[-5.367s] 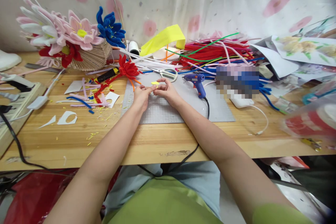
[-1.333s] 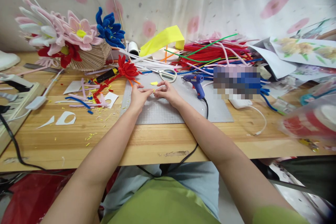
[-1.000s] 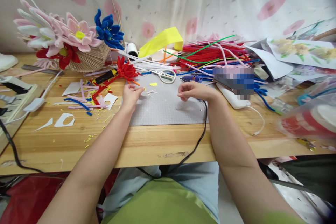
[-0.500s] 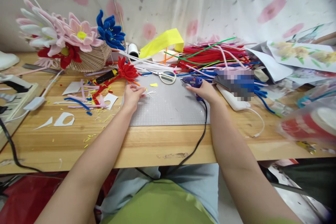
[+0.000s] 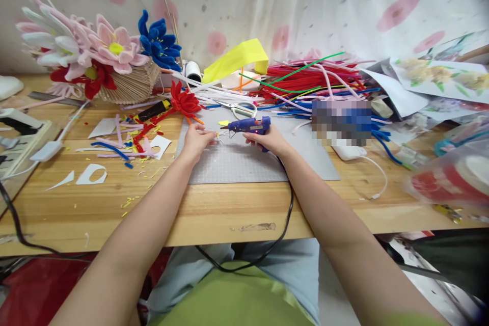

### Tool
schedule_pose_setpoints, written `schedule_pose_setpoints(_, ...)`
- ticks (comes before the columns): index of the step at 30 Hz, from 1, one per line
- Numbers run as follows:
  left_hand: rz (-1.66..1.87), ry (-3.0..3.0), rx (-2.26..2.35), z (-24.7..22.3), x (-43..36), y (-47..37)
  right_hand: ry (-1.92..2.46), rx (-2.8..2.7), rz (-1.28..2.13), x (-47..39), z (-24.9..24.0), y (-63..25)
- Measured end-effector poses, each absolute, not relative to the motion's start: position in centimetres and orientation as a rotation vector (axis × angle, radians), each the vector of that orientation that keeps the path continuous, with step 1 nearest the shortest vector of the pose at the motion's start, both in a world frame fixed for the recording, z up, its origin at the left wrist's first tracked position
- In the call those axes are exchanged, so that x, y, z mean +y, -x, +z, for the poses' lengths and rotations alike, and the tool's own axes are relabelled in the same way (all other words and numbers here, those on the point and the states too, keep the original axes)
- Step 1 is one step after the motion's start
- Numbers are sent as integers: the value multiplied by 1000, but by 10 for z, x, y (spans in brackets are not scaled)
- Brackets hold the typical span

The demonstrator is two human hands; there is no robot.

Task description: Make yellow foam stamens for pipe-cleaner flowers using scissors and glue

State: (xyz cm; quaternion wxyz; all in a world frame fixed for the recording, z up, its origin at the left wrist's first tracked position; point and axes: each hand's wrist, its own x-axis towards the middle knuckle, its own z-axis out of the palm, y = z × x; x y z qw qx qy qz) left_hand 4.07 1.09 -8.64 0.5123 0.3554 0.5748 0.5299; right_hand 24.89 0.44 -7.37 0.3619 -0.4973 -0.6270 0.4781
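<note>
From afar, my right hand (image 5: 270, 140) grips a glue gun (image 5: 249, 125), near-level lengthwise, nozzle (image 5: 226, 127) leftward; left hand (image 5: 196, 141) pinches white strands (image 5: 222, 137).

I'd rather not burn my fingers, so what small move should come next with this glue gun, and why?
Perhaps ease the glue gun slightly toward the white strands, clear of your left hand: that hand pinches them, while your right hand grips the gun, its nozzle pointing leftward, close by.
</note>
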Motion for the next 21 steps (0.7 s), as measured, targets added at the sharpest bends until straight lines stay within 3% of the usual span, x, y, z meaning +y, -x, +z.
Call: schedule_pose_setpoints(21,1230,-902,1358,-89,13,-36,1353,-1803,1214,6,-80,-252)
